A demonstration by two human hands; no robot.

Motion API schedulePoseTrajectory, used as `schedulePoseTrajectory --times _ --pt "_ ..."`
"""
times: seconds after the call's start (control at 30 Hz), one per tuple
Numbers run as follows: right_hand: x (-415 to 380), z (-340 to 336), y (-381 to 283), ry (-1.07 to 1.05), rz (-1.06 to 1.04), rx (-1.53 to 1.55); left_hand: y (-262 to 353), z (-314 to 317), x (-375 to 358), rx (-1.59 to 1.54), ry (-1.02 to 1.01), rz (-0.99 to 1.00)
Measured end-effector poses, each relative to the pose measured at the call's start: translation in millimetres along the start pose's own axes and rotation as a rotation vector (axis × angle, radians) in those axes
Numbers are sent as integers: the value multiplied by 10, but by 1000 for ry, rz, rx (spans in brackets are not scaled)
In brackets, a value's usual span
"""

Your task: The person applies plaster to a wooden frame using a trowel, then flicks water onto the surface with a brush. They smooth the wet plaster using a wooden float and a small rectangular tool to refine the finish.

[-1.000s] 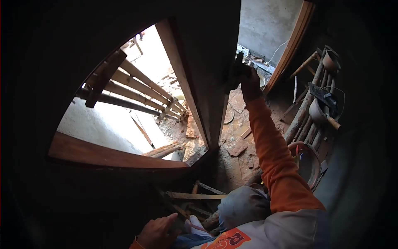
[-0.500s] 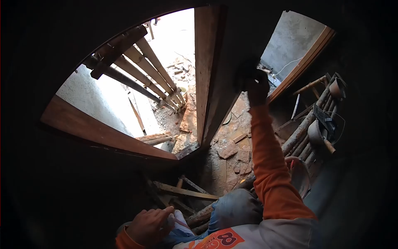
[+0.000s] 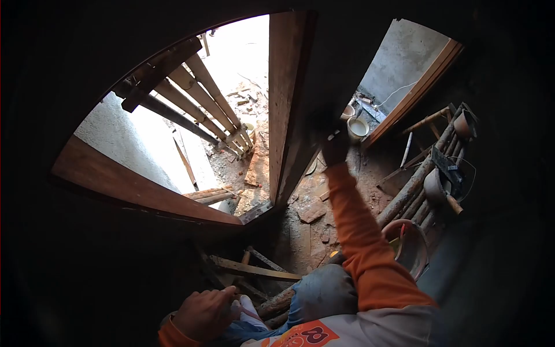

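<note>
My right hand point(image 3: 334, 141) is raised at the end of an orange sleeve, against the dark wall between the wooden window frame point(image 3: 284, 87) and the doorway. It is in deep shadow, and what it holds, if anything, cannot be made out. My left hand point(image 3: 203, 312) is low at the bottom left, near my lap, with its fingers bent together and the index finger partly extended. Nothing can be made out inside it. Beside it are my jeans-covered knee point(image 3: 325, 292) and a white shoe point(image 3: 250, 312).
A bamboo ladder-like frame point(image 3: 199, 101) leans outside the window. Wooden poles point(image 3: 407, 199) lie at the right, with a pan point(image 3: 433, 186) and a bucket point(image 3: 417, 248) by them. A pale bucket point(image 3: 358, 127) stands in the doorway. Broken slabs point(image 3: 312, 212) litter the floor.
My right hand and forearm have moved left along the dark wall, uncovering the pale bucket in the doorway. My left hand has hardly moved. The view has shifted slightly.
</note>
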State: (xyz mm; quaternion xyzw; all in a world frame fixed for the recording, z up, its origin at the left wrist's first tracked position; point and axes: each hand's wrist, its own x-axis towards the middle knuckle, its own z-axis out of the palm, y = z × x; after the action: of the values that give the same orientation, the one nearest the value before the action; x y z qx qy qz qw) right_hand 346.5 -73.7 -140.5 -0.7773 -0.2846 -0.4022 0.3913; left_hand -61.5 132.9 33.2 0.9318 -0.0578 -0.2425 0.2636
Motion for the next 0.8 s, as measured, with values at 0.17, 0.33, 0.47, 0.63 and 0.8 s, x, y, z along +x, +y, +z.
schedulePoseTrajectory --times 0.17,0.33,0.47,0.63,0.8 --pt "-904 -77 -264 -372 378 454 -73 52 131 -9 120 121" --pt "980 -1046 284 49 152 58 51 -25 -29 4 8 8" --pt "1726 -1169 42 62 -114 46 19 8 -28 43 56 -11" --pt "1060 -698 -90 7 -289 17 34 -6 6 34 57 1" --pt "-741 -9 -74 -330 64 111 91 38 61 45 35 -1"
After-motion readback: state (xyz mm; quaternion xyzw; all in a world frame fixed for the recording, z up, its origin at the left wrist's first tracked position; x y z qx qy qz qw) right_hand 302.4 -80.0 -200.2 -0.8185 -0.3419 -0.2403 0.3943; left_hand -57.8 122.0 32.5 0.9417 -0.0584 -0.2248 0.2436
